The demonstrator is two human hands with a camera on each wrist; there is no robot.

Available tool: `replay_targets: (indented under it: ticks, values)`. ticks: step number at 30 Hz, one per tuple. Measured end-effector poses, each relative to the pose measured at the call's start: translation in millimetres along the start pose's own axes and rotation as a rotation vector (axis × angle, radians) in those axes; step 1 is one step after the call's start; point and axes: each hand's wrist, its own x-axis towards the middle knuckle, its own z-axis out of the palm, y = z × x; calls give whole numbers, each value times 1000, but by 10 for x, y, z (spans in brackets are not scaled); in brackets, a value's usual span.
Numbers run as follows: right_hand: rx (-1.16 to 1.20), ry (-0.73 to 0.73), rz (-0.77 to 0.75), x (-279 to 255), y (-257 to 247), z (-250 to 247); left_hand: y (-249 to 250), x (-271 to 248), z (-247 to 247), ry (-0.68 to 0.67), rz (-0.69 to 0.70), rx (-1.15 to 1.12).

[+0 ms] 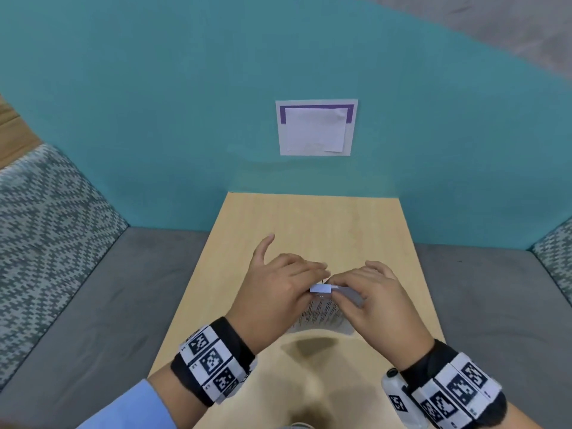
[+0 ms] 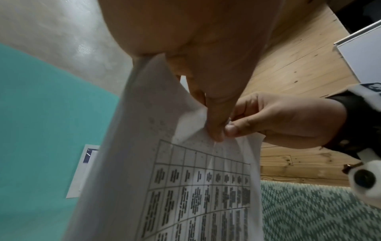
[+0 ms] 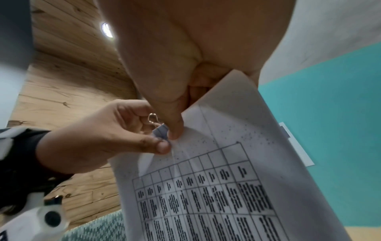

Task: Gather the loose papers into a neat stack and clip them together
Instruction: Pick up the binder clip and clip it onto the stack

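A stack of printed papers point(image 1: 322, 317) with a table grid stands on edge above the wooden table point(image 1: 309, 218), held between both hands. A small pale binder clip point(image 1: 321, 288) sits on its top edge. In the right wrist view my left hand point(image 3: 103, 138) pinches the binder clip point(image 3: 161, 132) at its wire handle point(image 3: 152, 117), thumb against the sheets. My right hand point(image 1: 368, 292) grips the papers point(image 3: 226, 187) beside the clip, thumb in front and fingers behind. The left wrist view shows both thumbs meeting at the edge of the papers point(image 2: 185, 187); the clip is hidden there.
The table butts against a teal wall point(image 1: 154, 119) with a white sheet point(image 1: 315, 128) stuck to it. A grey seat point(image 1: 108, 305) runs along both sides, with patterned cushions point(image 1: 46, 227) at the left and far right.
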Motion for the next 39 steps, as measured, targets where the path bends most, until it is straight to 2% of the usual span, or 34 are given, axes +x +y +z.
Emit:
replay_targets:
  ticks: [4,6,8,10,12,17,22,24,26,29,31,34,37,39]
  values:
    - [-28,31,-20,17,-41,-8,-23,39,80,-107,-89,-3]
    - [-61,6,-14,22,-29,-5,-34,73,81,-236,-148,-56]
    - [-96,-25,4,18,-20,10,-67,104,20,-391,-218,-230]
    - [-120,-45,24,15,-30,27,-113,134,-48,-522,-321,-507]
    - [-128,-54,34,19,-43,33,-156,145,-74,-557,-406,-714]
    - [-127,-150,45,77,-61,69,-231,104,5,-539,-452,-685]
    - [13,-248,159,132,24,106,-191,93,36,-495,-350,-403]
    - [56,-278,201,170,27,57,-243,53,31,-472,-352,-380]
    - [99,-303,253,207,26,-46,-392,-40,18,-439,-413,-495]
    - [206,-316,331,279,58,-246,-598,-275,45,-300,-635,-986]
    - [280,-300,365,334,99,-336,-586,-452,157,-300,-746,-1208]
    - [383,-228,395,412,188,-388,-454,-602,373,-347,-770,-1239]
    - [654,-56,544,358,465,-346,-391,-528,459,-194,-835,-1308]
    - [922,-158,707,146,702,-175,-395,-466,529,-90,-885,-1375]
